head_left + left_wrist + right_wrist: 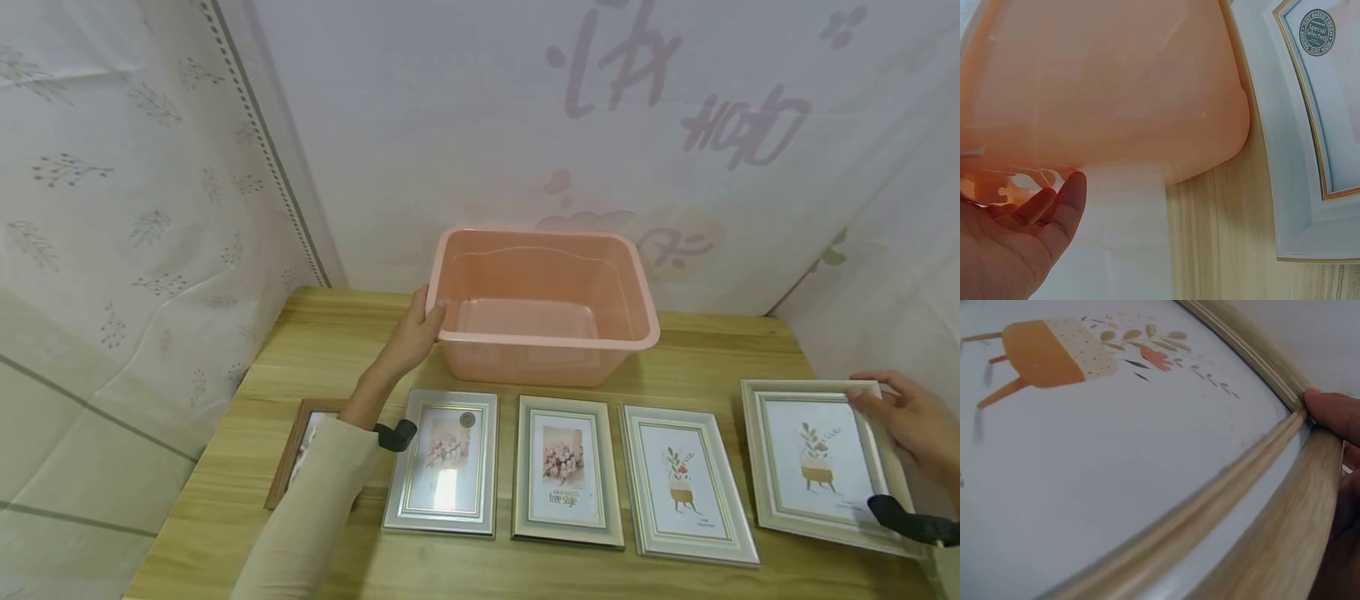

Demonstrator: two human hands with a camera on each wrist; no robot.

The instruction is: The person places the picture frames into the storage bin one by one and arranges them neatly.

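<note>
An empty pink plastic bin [540, 362] stands at the back middle of the wooden table [225, 492]. My left hand [423, 321] grips its left rim, thumb over the edge; in the left wrist view the fingers [1054, 206] curl under the rim against the bin wall [1116, 81]. My right hand [892, 408] holds the rightmost picture frame [813, 458], a pale wood one with a potted-plant print, by its far right corner. The thumb [1335, 415] presses on that frame's moulding [1235, 487]. The frame looks slightly tilted off the table.
A row of frames lies along the front: a brown frame [288, 454] partly under my left sleeve, a silver flower frame [446, 462], a "free style" frame [566, 471] and a plant-print frame [686, 483]. Patterned cloth walls close in behind and at both sides.
</note>
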